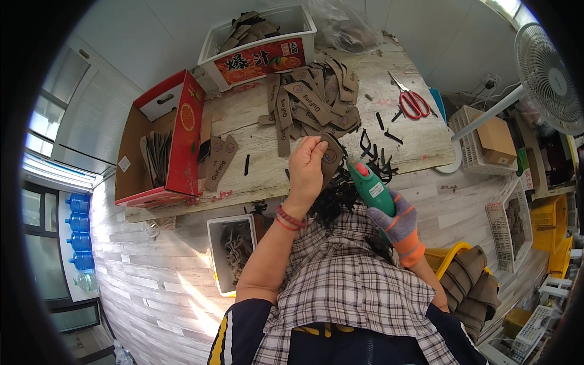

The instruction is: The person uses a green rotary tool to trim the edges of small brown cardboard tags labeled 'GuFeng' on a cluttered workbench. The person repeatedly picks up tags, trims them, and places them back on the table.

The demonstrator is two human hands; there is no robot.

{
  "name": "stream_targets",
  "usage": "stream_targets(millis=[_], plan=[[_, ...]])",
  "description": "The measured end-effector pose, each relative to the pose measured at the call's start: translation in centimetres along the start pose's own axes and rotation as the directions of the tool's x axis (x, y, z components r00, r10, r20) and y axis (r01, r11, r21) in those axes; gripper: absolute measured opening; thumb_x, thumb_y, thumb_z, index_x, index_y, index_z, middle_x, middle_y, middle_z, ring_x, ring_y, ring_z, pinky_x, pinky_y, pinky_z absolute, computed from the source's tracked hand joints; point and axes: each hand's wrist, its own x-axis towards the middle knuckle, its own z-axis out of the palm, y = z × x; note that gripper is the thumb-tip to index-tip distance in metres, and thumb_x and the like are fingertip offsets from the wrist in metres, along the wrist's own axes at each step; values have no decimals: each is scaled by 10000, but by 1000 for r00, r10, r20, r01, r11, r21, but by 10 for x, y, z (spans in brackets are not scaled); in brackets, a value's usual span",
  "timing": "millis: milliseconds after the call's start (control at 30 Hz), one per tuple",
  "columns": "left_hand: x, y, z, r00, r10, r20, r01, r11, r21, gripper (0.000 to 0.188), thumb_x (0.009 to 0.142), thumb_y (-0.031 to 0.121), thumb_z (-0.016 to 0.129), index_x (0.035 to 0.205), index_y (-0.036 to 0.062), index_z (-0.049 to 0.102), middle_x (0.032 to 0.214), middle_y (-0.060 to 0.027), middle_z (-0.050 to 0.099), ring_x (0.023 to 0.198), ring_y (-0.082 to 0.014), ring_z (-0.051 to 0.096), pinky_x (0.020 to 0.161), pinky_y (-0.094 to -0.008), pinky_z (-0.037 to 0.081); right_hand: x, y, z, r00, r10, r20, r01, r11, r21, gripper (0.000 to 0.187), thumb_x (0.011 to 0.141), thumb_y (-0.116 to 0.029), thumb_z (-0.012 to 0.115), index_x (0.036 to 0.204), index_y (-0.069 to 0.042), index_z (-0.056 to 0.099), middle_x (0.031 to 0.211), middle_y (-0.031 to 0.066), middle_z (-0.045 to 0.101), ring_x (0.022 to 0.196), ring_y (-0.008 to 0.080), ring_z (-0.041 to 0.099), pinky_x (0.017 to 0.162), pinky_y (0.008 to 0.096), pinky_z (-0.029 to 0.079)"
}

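My left hand [306, 169] is bare, with red bracelets at the wrist. Its thumb and fingers pinch a brown fabric strap piece [330, 159] with a round badge, above the table's near edge. A grey and orange glove covers my right hand [398, 224], which is wrapped round a green handheld power cutter [373, 191] with a red button. The cutter's tip is beside the strap piece's right edge; whether they touch I cannot tell. Black trimmings [334, 204] lie below on my plaid apron [353, 261], and more cut black strips [380, 161] lie on the table to the right.
On the wooden table [243, 128] lie piled brown strap pieces [310, 100] and red-handled scissors [415, 104]. A white box [210, 67] and a red carton [188, 134] hold more pieces. A waste bin [213, 243] stands below left; a white fan [550, 79] rises at right.
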Motion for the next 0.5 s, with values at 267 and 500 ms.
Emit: stream_targets(millis=[267, 500], plan=[[1, 11, -4, 987, 109, 116, -133, 966, 220, 111, 867, 64, 560, 869, -47, 547, 760, -113, 507, 707, -254, 492, 653, -318, 402, 1, -2, 2, 1000, -28, 1, 28, 1000, 12, 509, 744, -184, 775, 1165, 5, 560, 902, 66, 667, 781, 90, 609, 680, 238, 509], [-1, 14, -7, 967, 86, 240, -150, 953, 262, 126, 856, 98, 566, 844, -27, 553, 750, -121, 500, 723, -295, 494, 666, -359, 390, 2, -7, 2, 1000, 5, -3, -5, 997, 71, 495, 742, -149, 777, 1159, 8, 560, 917, 57, 659, 785, 83, 599, 687, 231, 506]])
